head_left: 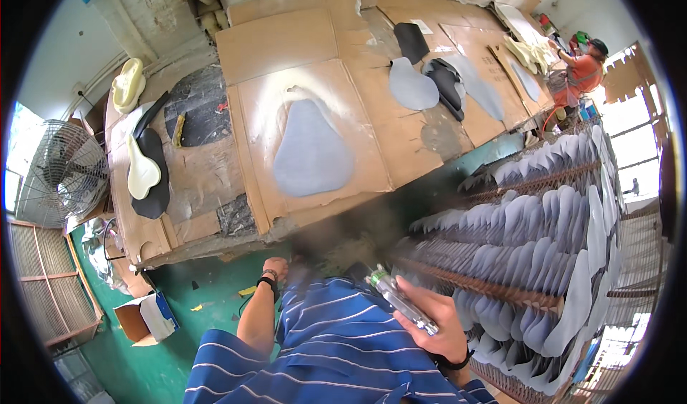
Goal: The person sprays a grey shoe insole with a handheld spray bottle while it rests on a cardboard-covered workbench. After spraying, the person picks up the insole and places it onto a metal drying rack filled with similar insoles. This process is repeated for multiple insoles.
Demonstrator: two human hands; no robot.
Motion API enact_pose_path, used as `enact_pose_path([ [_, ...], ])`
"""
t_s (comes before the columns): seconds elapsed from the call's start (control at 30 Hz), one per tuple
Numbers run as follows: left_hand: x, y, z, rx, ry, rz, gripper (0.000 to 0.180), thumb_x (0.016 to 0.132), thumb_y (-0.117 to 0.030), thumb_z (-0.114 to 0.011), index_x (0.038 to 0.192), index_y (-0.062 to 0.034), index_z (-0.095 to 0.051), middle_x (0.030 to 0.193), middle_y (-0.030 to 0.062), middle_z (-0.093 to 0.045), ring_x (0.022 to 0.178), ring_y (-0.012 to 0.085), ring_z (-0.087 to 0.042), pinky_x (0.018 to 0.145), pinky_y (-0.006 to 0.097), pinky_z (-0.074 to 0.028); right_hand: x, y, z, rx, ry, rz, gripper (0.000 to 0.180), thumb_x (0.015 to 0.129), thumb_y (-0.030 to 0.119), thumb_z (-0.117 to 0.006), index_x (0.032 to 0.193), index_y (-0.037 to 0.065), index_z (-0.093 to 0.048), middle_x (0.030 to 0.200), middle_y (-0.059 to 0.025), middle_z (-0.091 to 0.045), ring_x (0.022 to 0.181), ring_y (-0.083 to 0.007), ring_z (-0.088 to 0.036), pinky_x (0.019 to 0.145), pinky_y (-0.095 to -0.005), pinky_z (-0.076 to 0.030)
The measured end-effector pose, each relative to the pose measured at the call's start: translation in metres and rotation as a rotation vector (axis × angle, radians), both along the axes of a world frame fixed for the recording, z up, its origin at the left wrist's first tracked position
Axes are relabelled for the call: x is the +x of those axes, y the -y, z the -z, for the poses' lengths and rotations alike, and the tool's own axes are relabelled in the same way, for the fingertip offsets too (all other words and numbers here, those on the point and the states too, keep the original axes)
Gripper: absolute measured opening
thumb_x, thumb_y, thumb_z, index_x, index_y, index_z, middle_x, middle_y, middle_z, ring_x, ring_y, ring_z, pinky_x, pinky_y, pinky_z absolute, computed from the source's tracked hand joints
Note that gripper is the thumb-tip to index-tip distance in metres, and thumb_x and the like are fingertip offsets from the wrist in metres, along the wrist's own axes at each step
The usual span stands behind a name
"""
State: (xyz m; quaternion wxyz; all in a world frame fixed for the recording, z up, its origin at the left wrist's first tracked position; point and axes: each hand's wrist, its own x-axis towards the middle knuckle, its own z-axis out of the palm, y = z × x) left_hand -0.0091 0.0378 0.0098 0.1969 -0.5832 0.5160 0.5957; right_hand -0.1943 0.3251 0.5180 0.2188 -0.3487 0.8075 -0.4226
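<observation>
A silver tool [405, 302] is gripped in the right hand [438, 319], best aimed clear of the shirt [336, 347]; the left hand's [275, 267] hold cannot be told. Ahead, a grey panel [313, 153] is laid.

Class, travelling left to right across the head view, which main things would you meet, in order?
Wire-caged fan → lower cream saddle-shaped pad → large grey pear-shaped sheet → right hand holding a green-tipped hand tool → co-worker in orange.
</observation>
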Motion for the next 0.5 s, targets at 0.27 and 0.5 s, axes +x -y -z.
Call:
enact_pose_path([
  [0.27,0.008,0.005,-0.006,0.055,-0.049,-0.213,0.022,0.091,-0.017,-0.063,0.11,-0.0064,-0.069,0.085,0.0077,-0.07,0.067,0.0198,-0.066,0.056,0.037,-0.054,-0.022,0.039,0.017,-0.091,-0.159,0.087,0.048,0.082,0.001,-0.073,0.128,-0.008,-0.06,0.098,-0.0219,-0.07,0.081,-0.0301,-0.071,0.074,-0.0336,-0.054],
  [0.5,0.018,0.006,-0.007,0.053,-0.004,-0.251,0.02,0.088,-0.014,-0.065,0.105,-0.0048,-0.071,0.078,0.0071,-0.069,0.06,0.0176,-0.063,0.051,0.034,-0.052,-0.033,0.05,0.027,-0.098,-0.199,0.19,0.045,0.085,0.003,-0.071,0.127,-0.009,-0.06,0.101,-0.0214,-0.071,0.082,-0.028,-0.071,0.075,-0.0329,-0.054],
])
